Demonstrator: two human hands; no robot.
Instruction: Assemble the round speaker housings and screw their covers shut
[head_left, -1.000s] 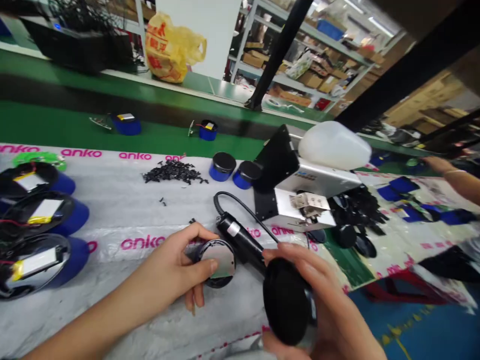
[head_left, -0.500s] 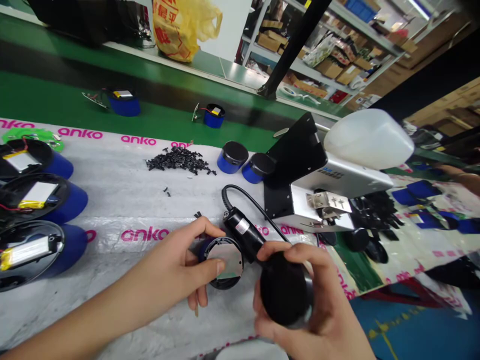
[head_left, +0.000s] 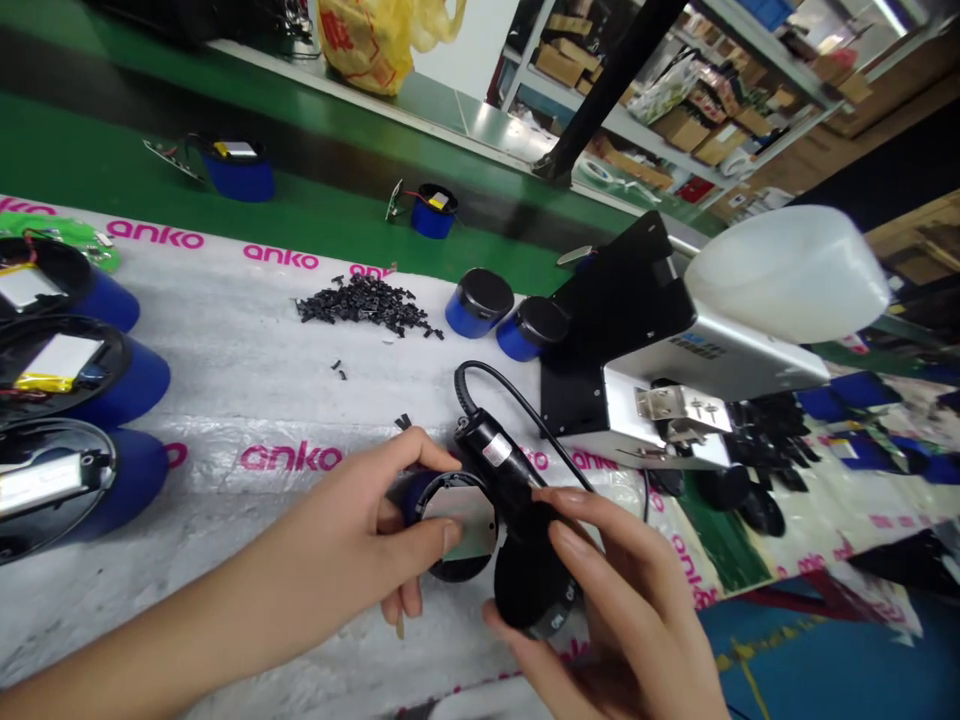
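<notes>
My left hand (head_left: 337, 545) is closed around a small round blue housing with a black rim (head_left: 463, 573). Its thumb presses on a pale flat plate (head_left: 471, 515) set in the housing's opening. In the fingers of my right hand (head_left: 637, 590) is a round black cap (head_left: 531, 580), its edge marked ON and OFF. The cap is tilted and overlaps the housing's right side in view; whether they touch I cannot tell. Just behind both hands lies a black corded handheld tool (head_left: 491, 447), partly covered by my right fingers and the cap.
Several blue housings with batteries (head_left: 60, 362) line the left edge. A pile of small black parts (head_left: 367, 305) lies behind, beside two capped blue units (head_left: 480, 300). A metal-and-black machine (head_left: 645, 350) stands at right. More black parts (head_left: 765, 435) lie past it.
My right hand has brought the black cap leftward against the housing's side in view and turned it, so the ON and OFF lettering now shows. My left hand keeps its grip. The view has shifted slightly.
</notes>
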